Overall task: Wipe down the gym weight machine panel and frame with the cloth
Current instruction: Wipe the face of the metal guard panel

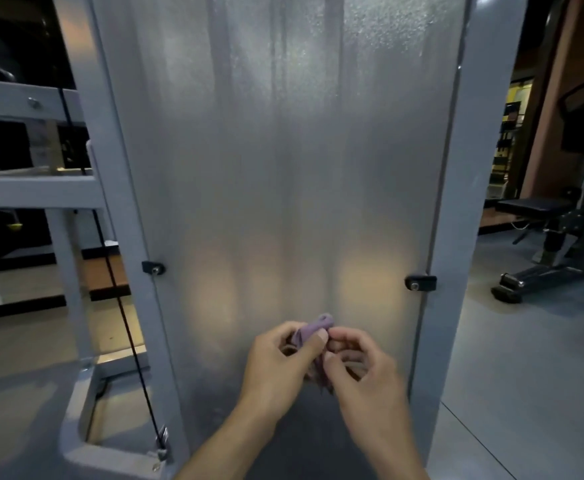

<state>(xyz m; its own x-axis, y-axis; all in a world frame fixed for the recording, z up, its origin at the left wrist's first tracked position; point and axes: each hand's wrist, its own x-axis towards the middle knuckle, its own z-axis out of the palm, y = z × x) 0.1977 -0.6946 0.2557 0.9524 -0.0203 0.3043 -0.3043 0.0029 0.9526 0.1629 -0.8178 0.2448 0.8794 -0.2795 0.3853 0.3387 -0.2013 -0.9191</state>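
Note:
A tall frosted panel (283,168) of the weight machine fills the middle of the view, held between two grey frame posts, the left frame post (117,188) and the right frame post (470,188). Low in front of the panel, both hands hold a small bunched purple cloth (313,329). My left hand (280,365) pinches its upper part with thumb and fingers. My right hand (363,372) grips the lower part, which is mostly hidden between the hands. The cloth is not touching the panel.
Two black clips, the left clip (152,267) and the right clip (420,283), fix the panel to the posts. A black cable (117,299) runs down at the left beside grey crossbars (34,188). A black bench machine (553,244) stands on the grey floor at the right.

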